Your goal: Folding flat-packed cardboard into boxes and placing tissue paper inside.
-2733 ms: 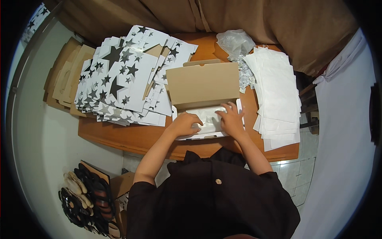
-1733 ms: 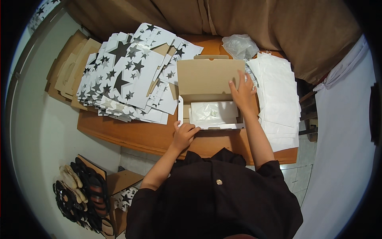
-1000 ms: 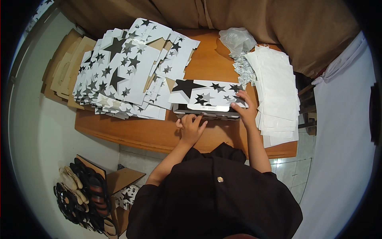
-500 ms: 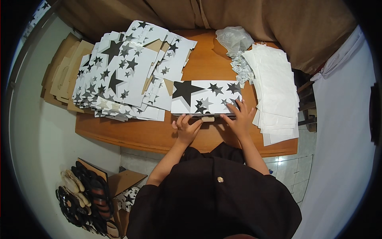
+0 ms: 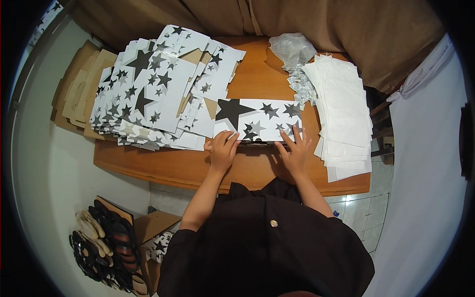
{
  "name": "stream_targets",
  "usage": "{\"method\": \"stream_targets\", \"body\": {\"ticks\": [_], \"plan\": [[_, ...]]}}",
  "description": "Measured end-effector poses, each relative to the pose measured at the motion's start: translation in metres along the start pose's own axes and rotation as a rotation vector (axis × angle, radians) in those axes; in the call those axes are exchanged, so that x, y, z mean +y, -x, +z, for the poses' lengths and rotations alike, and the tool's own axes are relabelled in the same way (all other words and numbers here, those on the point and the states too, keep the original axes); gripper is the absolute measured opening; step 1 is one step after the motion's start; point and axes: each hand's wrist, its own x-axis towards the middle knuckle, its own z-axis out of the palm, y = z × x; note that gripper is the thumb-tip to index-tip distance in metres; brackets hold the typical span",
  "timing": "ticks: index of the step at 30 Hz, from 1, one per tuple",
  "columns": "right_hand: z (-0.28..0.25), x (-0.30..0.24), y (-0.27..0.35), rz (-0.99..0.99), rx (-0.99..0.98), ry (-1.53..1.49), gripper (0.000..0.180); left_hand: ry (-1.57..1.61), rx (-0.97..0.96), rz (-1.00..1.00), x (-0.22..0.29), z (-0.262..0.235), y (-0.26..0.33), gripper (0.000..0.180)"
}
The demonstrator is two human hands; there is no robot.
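Note:
A flat cardboard box with black and grey stars on white lies on the wooden table in front of me. At its front left corner is my left hand, fingers partly curled over the lid and the thumb by the front edge. My right hand rests at the front right part, with fingers spread on the lid and the thumb near the front edge. A dark strip shows along the front side between the hands. The hands hide both ends of that side.
Overlapping star-printed cardboard sheets are heaped at the left, with plain brown cardboard beyond them. White sheets are stacked at the right, beside small packets and a clear plastic bag. Shoes sit at the lower left.
The small brown tab at the box's front edge no longer shows. My left hand has shifted left and up onto the lid's corner. The right hand has barely moved.

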Motion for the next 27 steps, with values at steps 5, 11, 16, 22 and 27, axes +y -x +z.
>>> {"method": "stream_targets", "body": {"ticks": [5,11,16,22,27], "plan": [[0.000,0.003,-0.001,-0.006,-0.009,-0.011,0.037,0.028,0.001,0.077,-0.010,-0.005,-0.005,0.021],[-0.003,0.010,-0.002,-0.035,-0.046,-0.032,0.038,0.054,0.006,0.127,-0.011,-0.012,-0.001,0.020],[-0.009,0.014,-0.003,-0.040,-0.093,-0.068,0.036,0.071,-0.039,0.135,-0.009,-0.016,0.007,0.022],[-0.009,0.025,-0.005,0.002,-0.090,-0.213,0.027,0.078,-0.040,0.104,-0.003,-0.021,0.009,0.022],[-0.019,0.018,-0.009,-0.074,-0.103,-0.179,0.024,0.084,-0.038,0.116,-0.005,-0.021,0.012,0.027]]}}
